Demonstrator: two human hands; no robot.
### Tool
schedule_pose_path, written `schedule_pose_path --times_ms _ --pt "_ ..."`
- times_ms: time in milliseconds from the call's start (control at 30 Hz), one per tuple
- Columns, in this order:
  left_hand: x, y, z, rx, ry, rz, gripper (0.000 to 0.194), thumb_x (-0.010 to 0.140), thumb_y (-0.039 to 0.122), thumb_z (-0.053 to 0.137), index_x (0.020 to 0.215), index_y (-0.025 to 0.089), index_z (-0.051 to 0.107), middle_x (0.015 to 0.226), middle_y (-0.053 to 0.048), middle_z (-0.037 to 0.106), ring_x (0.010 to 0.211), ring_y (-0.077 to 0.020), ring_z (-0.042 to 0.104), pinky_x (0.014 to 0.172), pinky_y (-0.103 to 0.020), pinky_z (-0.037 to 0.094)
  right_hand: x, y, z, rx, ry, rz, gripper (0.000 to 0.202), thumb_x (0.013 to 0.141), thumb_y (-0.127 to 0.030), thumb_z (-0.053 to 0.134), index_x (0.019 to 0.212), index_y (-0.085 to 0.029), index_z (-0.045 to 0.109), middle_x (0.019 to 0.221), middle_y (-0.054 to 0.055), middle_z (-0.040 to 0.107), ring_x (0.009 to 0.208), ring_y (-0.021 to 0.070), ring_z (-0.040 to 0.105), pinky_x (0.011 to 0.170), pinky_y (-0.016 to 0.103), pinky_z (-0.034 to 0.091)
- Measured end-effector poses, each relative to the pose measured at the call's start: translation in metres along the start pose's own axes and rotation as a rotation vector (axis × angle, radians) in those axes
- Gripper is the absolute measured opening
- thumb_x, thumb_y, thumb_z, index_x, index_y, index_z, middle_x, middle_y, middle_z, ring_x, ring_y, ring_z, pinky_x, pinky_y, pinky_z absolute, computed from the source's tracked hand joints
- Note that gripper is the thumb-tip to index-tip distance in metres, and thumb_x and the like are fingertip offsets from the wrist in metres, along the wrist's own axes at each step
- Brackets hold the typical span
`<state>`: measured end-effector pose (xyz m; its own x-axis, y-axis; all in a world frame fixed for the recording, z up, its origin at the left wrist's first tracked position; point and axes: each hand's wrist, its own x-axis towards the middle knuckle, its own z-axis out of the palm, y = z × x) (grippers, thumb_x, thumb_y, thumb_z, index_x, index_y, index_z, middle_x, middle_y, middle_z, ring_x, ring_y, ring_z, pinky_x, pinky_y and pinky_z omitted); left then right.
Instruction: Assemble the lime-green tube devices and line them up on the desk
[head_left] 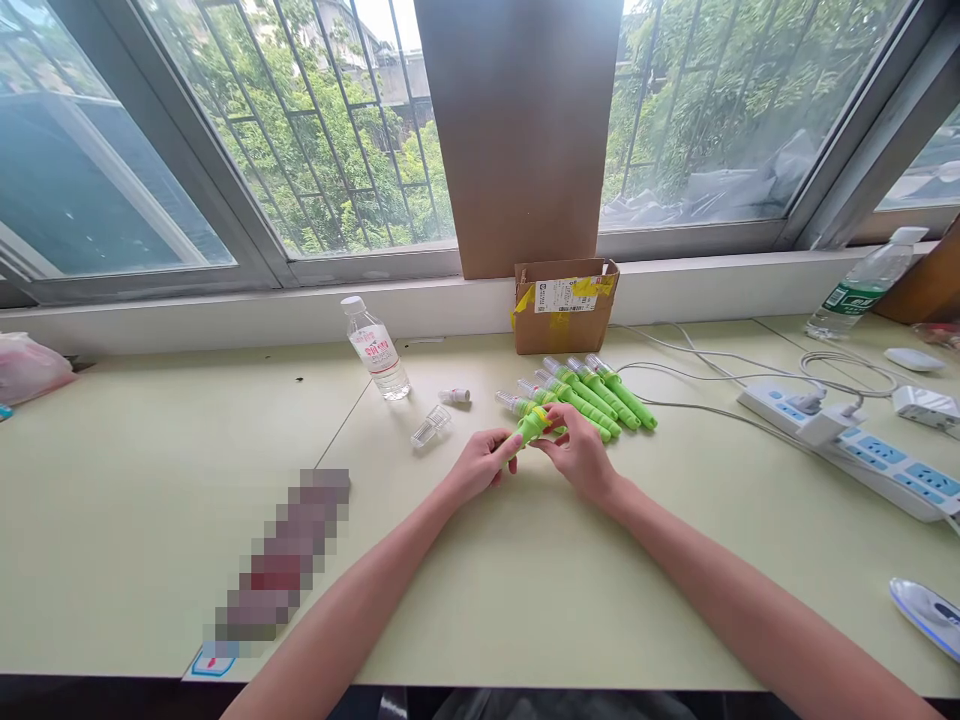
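Observation:
My left hand (484, 465) is wrapped round a green tube-like piece (531, 425) with a yellow ring near its upper end. The fingers of my right hand (576, 450) pinch that same piece at its ringed end. Just behind my hands lie several green sticks (600, 395) with clear tips, side by side and slanting. Left of them rest a clear plastic part (430, 427) and a small clear cylinder (454, 396), both apart from my hands.
An open cardboard box (562, 335) stands by the sill behind the sticks. A water bottle (379, 355) is at the left, another bottle (862, 285) at the far right. A white power strip (885, 455) with cables lies at the right. Windows rise behind the table (562, 600).

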<state>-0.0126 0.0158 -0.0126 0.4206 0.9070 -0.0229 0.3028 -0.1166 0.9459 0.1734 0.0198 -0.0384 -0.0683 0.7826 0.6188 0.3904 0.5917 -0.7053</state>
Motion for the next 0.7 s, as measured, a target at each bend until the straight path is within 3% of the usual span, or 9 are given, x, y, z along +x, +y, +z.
schedule_pose_path --times_ms 233,467,567,700 --pt "0.0005 0.0002 -0.0008 -0.017 -0.008 -0.029 0.044 0.085 0.057 0.048 0.084 0.014 0.06 0.064 0.001 0.059 0.037 -0.0046 0.04 0.036 -0.019 0.03 0.0016 0.0038 -0.0026 -0.052 -0.014 -0.09 0.014 0.085 -0.027 0.057 0.091 -0.022 0.046 0.106 0.01 0.062 0.071 0.0175 0.064 0.051 0.03 0.055" --pt "-0.0005 0.005 -0.0013 -0.026 -0.031 -0.016 0.045 0.084 0.057 0.047 0.081 0.014 0.06 0.068 -0.001 0.062 0.041 -0.0064 0.046 0.038 -0.02 0.034 -0.0003 0.004 -0.0031 -0.034 0.022 -0.105 0.012 0.085 -0.026 0.059 0.086 -0.022 0.048 0.106 0.009 0.063 0.07 0.0155 0.064 0.052 0.029 0.056" --pt "-0.0002 0.0065 -0.0001 -0.009 -0.03 0.0 0.046 0.085 0.058 0.046 0.073 0.015 0.058 0.062 0.001 0.056 0.044 -0.0075 0.048 0.039 -0.02 0.034 -0.001 0.0038 -0.0041 -0.038 0.045 -0.118 0.011 0.085 -0.026 0.06 0.084 -0.022 0.049 0.106 0.009 0.063 0.07 0.0151 0.064 0.052 0.029 0.056" --pt "-0.0004 0.0086 0.0027 0.009 0.001 -0.014 0.042 0.084 0.057 0.048 0.074 0.017 0.053 0.057 0.005 0.049 0.039 -0.0049 0.039 0.037 -0.02 0.03 -0.0014 0.0042 -0.0043 -0.038 0.051 -0.131 0.011 0.085 -0.026 0.06 0.084 -0.022 0.05 0.107 0.009 0.063 0.067 0.0143 0.064 0.051 0.028 0.056"
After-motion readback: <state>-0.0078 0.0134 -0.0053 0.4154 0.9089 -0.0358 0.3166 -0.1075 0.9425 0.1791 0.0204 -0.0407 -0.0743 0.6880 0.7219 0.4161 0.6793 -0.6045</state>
